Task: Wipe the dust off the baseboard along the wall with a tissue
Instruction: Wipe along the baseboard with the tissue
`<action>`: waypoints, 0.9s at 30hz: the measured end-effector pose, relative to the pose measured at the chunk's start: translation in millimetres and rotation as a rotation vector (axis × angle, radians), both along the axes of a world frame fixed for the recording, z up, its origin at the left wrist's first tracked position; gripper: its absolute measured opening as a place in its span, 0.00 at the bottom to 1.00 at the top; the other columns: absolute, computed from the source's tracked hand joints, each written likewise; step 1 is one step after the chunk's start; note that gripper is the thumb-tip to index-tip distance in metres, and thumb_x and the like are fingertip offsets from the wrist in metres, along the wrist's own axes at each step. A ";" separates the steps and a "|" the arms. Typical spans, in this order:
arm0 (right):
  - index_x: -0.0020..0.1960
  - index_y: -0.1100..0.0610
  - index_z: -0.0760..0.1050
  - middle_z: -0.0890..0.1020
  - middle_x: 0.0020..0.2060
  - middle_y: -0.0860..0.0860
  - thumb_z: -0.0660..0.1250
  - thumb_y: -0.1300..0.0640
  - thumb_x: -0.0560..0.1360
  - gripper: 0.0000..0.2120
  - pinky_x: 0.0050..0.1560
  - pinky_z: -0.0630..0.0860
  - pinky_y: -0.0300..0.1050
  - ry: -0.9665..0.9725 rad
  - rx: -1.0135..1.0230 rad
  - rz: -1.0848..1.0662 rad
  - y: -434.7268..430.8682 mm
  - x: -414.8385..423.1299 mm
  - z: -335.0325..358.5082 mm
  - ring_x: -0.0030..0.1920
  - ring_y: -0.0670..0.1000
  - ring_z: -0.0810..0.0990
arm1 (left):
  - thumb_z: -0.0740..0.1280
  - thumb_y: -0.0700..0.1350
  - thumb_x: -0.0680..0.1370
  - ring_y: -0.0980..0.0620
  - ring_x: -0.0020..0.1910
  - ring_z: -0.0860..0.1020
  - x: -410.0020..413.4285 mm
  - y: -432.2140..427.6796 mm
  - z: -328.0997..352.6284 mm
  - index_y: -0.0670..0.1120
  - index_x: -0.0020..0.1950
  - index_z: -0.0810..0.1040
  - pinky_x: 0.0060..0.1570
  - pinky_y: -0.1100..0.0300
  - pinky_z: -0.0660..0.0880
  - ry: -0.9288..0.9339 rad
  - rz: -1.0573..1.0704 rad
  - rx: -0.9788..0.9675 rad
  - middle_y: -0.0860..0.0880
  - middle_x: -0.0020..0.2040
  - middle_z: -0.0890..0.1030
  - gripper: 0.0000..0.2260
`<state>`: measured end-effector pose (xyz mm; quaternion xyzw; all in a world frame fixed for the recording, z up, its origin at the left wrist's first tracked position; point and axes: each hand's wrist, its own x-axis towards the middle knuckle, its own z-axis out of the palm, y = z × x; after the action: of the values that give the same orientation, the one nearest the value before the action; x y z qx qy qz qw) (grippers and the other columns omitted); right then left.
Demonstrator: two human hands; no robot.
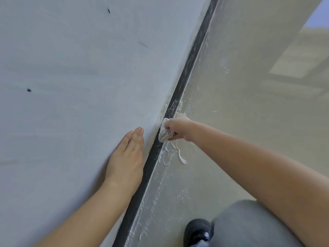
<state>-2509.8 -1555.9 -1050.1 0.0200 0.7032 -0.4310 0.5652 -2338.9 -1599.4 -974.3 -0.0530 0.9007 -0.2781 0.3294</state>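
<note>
A: Cut off by the edges?
B: Left forearm (92, 211) at the near edge, right forearm (249, 166) at the right edge. Baseboard (187, 73) at both far and near ends. Black shoe (196, 230) at the near edge, also partly covered by the grey trouser leg (249, 223).
A: Hidden?
B: Much of the tissue (164, 135), bunched inside the right hand (176, 128). Behind both, a short stretch of baseboard.
A: Too small to tell?
B: Dark specks (29, 90) on the wall (71, 59), left. Blurred, too: pale shapes (293, 56), far right.

No words, numbers or signs can be read here. The wall (71, 68), the baseboard (186, 68) and the tissue (164, 135) have no writing on them. The small dark marks (29, 90) on the wall are not letters.
</note>
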 end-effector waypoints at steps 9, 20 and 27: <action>0.46 0.65 0.73 0.80 0.41 0.59 0.63 0.63 0.77 0.05 0.44 0.83 0.46 0.261 0.015 0.353 -15.4 -93.4 49.6 0.44 0.57 0.83 | 0.43 0.41 0.79 0.40 0.74 0.36 -57.4 -11.4 -7.9 0.32 0.72 0.33 0.66 0.49 0.30 0.288 0.045 0.110 0.36 0.74 0.35 0.27; 0.43 0.61 0.72 0.81 0.38 0.56 0.64 0.61 0.77 0.04 0.45 0.83 0.46 0.028 -0.044 0.403 29.6 -76.9 -58.6 0.37 0.53 0.82 | 0.31 0.33 0.72 0.41 0.76 0.47 -104.4 -31.7 -67.0 0.30 0.72 0.42 0.72 0.48 0.40 0.354 -0.134 -0.153 0.37 0.76 0.47 0.28; 0.52 0.63 0.73 0.82 0.42 0.60 0.63 0.61 0.78 0.06 0.45 0.83 0.47 -0.374 -0.058 0.234 25.0 -6.5 -89.7 0.39 0.56 0.84 | 0.21 0.29 0.69 0.41 0.76 0.43 -90.5 -29.0 -69.6 0.30 0.71 0.36 0.70 0.48 0.37 0.253 -0.185 -0.287 0.38 0.76 0.42 0.30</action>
<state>-2516.3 -1530.8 -1139.9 0.0015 0.5709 -0.3711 0.7323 -2429.4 -1628.4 -1043.9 -0.0509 0.8871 -0.4237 0.1757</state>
